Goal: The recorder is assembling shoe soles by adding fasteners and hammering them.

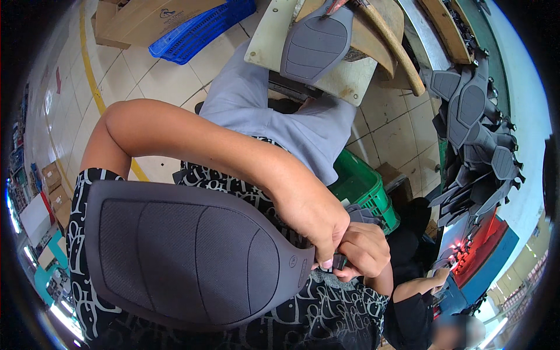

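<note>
A large dark grey moulded pad, with a stitched-looking panel divided by curved lines, lies across my chest and lap. Its wide end is at the left and its narrow neck reaches my hands. My left hand is closed at the neck, thumb pressed down beside a small black piece, which looks like a clip or buckle. My right hand has its fingers curled round the other side of that black piece. The fingers hide much of it, so I cannot tell how it joins the pad.
Ahead, a similar grey pad lies on a worn bench beside a wooden tool handle. Grey pads with black fittings pile up at right. A green crate, blue crate and cardboard box surround me. A co-worker sits lower right.
</note>
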